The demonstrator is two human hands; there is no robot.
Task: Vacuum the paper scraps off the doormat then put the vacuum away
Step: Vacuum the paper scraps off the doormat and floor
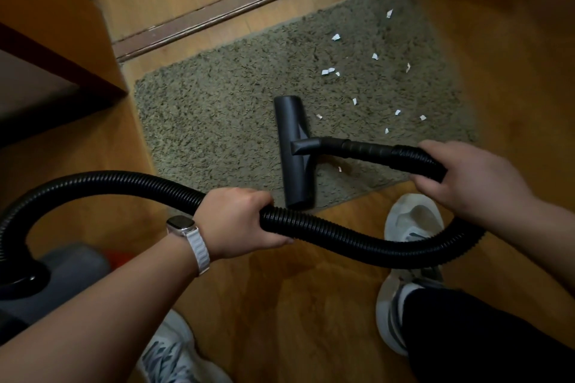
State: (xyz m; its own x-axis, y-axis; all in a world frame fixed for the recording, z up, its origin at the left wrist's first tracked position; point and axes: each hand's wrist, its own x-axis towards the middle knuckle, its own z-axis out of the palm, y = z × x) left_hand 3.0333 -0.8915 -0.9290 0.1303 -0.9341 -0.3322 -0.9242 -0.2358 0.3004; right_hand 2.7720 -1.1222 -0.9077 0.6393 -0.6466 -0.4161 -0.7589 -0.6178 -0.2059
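The doormat (217, 115) lay at frame centre on the wooden floor (280, 305), its upper edge parallel to the door threshold (233, 6) with a narrow strip of floor between them. The mat's left edge sat near the base of a wooden cabinet (53, 40) at upper left, with bare floor between the two. To the right of the mat, open floor extended to the frame edge.

The floor nozzle (295, 146) rested on the mat, long axis running top to bottom, its lower end at the mat's near edge. Paper scraps (328, 71) lay scattered over the right half of the mat, all to the right of the nozzle.

The right hand (466, 177), at right centre, gripped the hose (342, 236) where it joined the rigid tube, fingers curled round it. The left hand (239, 221), at lower centre, was likewise wrapped fully round the corrugated hose. Between the hands the hose sagged across a white shoe (413, 221). Left of the left hand it arched over to the vacuum body (62, 274) at lower left
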